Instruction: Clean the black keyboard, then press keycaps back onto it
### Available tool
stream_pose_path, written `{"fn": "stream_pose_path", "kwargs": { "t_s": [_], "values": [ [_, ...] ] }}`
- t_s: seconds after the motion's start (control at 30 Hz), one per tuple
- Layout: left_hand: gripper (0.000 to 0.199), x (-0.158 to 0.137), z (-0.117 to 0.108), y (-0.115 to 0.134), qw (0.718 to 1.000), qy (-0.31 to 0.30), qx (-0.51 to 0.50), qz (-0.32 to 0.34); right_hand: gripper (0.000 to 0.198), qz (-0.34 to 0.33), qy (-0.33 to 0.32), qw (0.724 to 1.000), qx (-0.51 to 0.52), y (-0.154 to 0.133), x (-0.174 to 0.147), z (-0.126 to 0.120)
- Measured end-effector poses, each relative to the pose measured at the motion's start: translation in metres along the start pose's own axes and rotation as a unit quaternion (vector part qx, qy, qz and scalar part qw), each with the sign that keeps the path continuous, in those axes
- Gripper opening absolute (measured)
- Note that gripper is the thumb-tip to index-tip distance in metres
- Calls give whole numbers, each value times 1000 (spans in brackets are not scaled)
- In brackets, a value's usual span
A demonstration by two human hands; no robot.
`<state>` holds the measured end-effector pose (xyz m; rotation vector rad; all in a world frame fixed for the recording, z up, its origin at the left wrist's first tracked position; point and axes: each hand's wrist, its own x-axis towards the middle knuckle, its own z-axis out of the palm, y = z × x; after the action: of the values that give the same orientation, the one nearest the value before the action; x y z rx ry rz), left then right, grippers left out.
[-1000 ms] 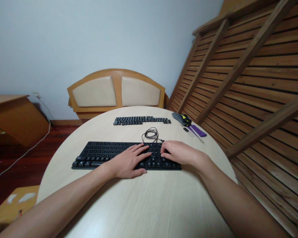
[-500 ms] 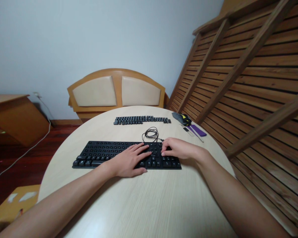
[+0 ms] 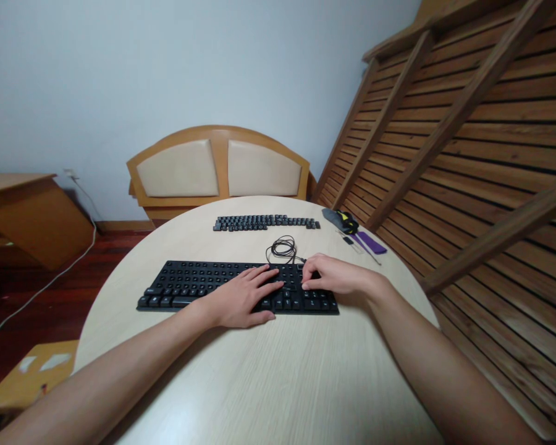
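A black keyboard [image 3: 185, 279] lies on the round table, many of its upper switches bare of keycaps and its lower row still capped. Across its middle right, my left hand [image 3: 248, 296] rests flat with fingers spread. Over the number pad, my right hand [image 3: 323, 273] is closed, thumb and fingertips pinched together at the keys; whatever small piece they grip is hidden. Beyond the keyboard, rows of loose black keycaps [image 3: 245, 223] sit on the table. A coiled black cable [image 3: 283, 247] lies behind the keyboard.
On the right of the round table [image 3: 278, 371] lie grey-and-black gloves with yellow [image 3: 345, 220], a purple strip [image 3: 372, 243] and a thin metal tool [image 3: 366, 249]. A slatted wooden frame [image 3: 467, 154] leans close on the right. A yellow stool [image 3: 37, 374] stands at lower left.
The camera view has shifted very slightly. Both hands stay in the same places on the keyboard, with no clear change of grip.
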<state>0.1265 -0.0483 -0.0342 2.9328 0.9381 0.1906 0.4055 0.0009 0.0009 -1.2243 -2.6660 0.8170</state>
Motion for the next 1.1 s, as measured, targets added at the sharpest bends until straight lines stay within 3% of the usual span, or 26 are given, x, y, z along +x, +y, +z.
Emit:
{"fn": "stream_pose_path", "kwargs": {
  "t_s": [0.23,0.47,0.63,0.73,0.9,1.1],
  "values": [
    [70,0,0,0,1000,2,-7,1,17,21,-23,999,27,5,8,-1],
    [69,0,0,1,1000,0,-10,-2,28,-11,25,997,69,14,1,-2],
    [68,-1,1,1,1000,3,-9,-3,25,111,157,981,-20,41,21,-11],
    [69,-1,-1,1,1000,0,-10,-5,26,172,200,962,-73,66,41,-17],
    [70,0,-3,2,1000,-13,-15,-9,47,247,234,929,-142,95,71,-24],
    [70,0,-2,2,1000,-8,-16,-9,54,265,247,914,-183,105,100,-24]
  ]
}}
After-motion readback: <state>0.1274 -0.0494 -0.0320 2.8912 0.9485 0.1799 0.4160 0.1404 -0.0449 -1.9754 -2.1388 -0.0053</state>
